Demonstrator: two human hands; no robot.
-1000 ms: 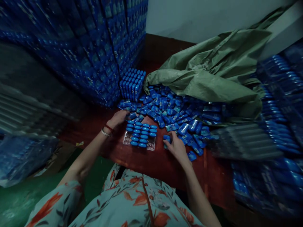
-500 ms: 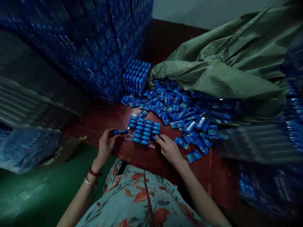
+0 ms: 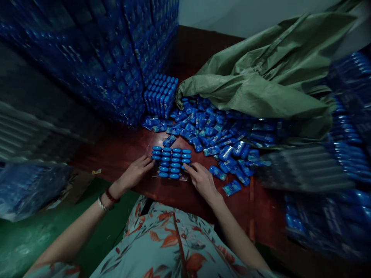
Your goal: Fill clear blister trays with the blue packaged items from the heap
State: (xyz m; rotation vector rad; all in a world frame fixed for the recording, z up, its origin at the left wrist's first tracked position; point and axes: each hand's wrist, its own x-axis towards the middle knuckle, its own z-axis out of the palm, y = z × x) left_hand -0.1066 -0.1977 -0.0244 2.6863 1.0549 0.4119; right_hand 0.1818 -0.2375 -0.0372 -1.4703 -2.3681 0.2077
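In the middle of the red tabletop, several blue packs [image 3: 174, 165] stand on edge in neat columns, rounded shiny ends up, in a clear plastic tray [image 3: 183, 178]. My left hand [image 3: 135, 172] is at the left side of this group, fingers closed around a blue pack mostly hidden by them. At the right side my right hand [image 3: 201, 179] pinches another blue pack [image 3: 183, 166] by its end, at the foot of the right column. A single loose pack [image 3: 169, 140] lies flat just behind the group.
Loose blue packs [image 3: 214, 131] are heaped behind and right, spilling from a green sack [image 3: 255, 81]. A block of upright packs [image 3: 160, 94] stands near a tall wrapped stack [image 3: 116, 58]. Ribbed clear trays [image 3: 307, 168] are piled right, more trays [image 3: 31, 135] left.
My left hand has brought its blue pack rightward from beside the group to the left column. My right hand stays at the right side. The whole view has shifted slightly.
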